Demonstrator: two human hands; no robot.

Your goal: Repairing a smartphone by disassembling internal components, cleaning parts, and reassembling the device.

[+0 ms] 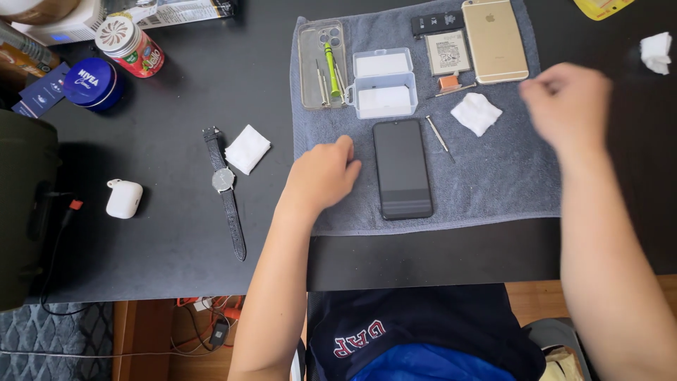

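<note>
Left hand (pixel 323 176) resting on the grey towel (pixel 493 183), fingers (pixel 344 149) curled loosely under, holding nothing, knuckles just left of the black smartphone (pixel 403 169) and apart from it. Black smartphone lying face up, screen dark, lengthwise on the towel's near middle. Right hand (pixel 566 104) raised above the towel's right edge, blurred, fingers bunched toward the thumb; cannot tell whether anything is pinched there. Thin metal screwdriver (pixel 439 135) lying slantwise just right of the phone's top corner, a white folded pad (pixel 477 113) beyond it, near the blurred hand. Further back on the towel: clear plastic box (pixel 383 82) with lid flipped open, white inside; clear phone case (pixel 322 65) to its left serving as a tray for a green-handled tool (pixel 331 59) and a few slim metal ones; flat phone battery (pixel 447 52), small orange piece (pixel 448 82) below it, gold smartphone (pixel 494 40) lying back up. Off the towel, on the black bench (pixel 169 212): another white pad (pixel 247 148), wristwatch (pixel 224 190) with dark strap stretched out, white earbud case (pixel 124 198), blue round tin (pixel 94 82), red-labelled jar (pixel 130 46) on its side. White crumpled tissue (pixel 656 52) at the far right edge of the bench
</note>
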